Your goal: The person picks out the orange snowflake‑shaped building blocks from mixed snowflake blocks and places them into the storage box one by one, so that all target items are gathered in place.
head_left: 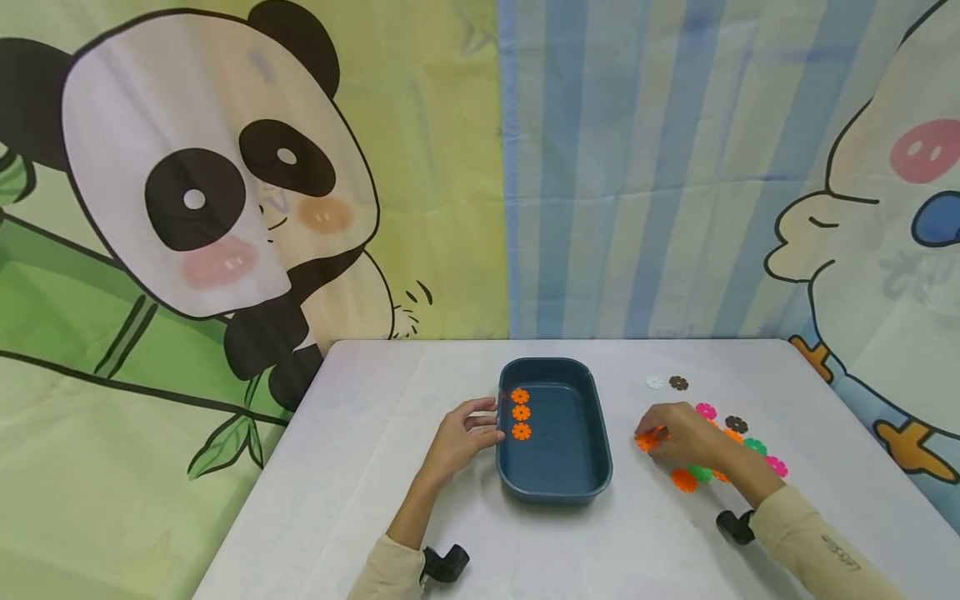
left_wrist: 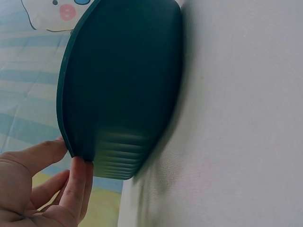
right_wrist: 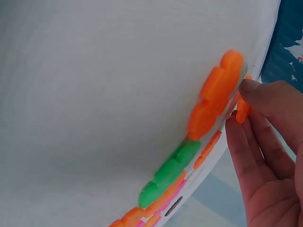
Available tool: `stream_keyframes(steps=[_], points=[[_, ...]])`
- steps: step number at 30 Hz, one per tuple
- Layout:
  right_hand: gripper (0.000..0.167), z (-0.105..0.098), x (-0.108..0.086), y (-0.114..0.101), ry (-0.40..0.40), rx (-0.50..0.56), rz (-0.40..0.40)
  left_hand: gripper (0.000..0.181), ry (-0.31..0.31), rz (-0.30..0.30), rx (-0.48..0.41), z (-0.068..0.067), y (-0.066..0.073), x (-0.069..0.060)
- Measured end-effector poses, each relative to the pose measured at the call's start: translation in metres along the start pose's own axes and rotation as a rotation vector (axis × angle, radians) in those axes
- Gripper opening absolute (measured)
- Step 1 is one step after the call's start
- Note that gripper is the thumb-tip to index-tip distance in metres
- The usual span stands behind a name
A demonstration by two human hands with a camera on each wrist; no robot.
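A dark blue-green rectangular tray [head_left: 555, 492] stands on the table, with three orange flower-shaped discs [head_left: 521, 413] in a column along its left inner side. My left hand [head_left: 462, 439] is at the tray's left side; in the left wrist view its thumb and fingers [left_wrist: 75, 182] pinch the rim. To the right of the tray, my right hand [head_left: 681, 435] holds an orange flower-shaped disc [right_wrist: 244, 105] between thumb and fingertips. Under and around that hand lie loose flower-shaped discs in orange, green [right_wrist: 169, 172], pink [head_left: 777, 466] and brown [head_left: 737, 424], partly hidden by it.
Behind the loose pile, a white disc [head_left: 654, 382] and a brown disc [head_left: 678, 382] lie side by side. The white table [head_left: 360, 400] ends at a printed curtain [head_left: 645, 167] at the back. Black wrist mounts [head_left: 446, 564] stick out from both sleeves.
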State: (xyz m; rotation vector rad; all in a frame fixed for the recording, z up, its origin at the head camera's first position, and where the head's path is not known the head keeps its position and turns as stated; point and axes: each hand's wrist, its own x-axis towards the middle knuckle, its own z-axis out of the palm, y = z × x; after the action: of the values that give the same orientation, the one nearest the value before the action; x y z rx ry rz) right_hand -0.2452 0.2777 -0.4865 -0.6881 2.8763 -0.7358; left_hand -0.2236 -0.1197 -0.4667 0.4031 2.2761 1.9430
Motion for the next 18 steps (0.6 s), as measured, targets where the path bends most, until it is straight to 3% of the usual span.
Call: stream_keyframes(steps=[11, 18], points=[[0.027, 0.0, -0.001, -0.004, -0.025, 0.019, -0.002, 0.055, 0.015, 0.003, 0.002, 0.001, 0.002, -0.002], [0.034, -0.008, 0.002, -0.013, 0.085, 0.135, -0.006, 0.058, 0.006, 0.004, 0.02, 0.001, 0.005, -0.002]])
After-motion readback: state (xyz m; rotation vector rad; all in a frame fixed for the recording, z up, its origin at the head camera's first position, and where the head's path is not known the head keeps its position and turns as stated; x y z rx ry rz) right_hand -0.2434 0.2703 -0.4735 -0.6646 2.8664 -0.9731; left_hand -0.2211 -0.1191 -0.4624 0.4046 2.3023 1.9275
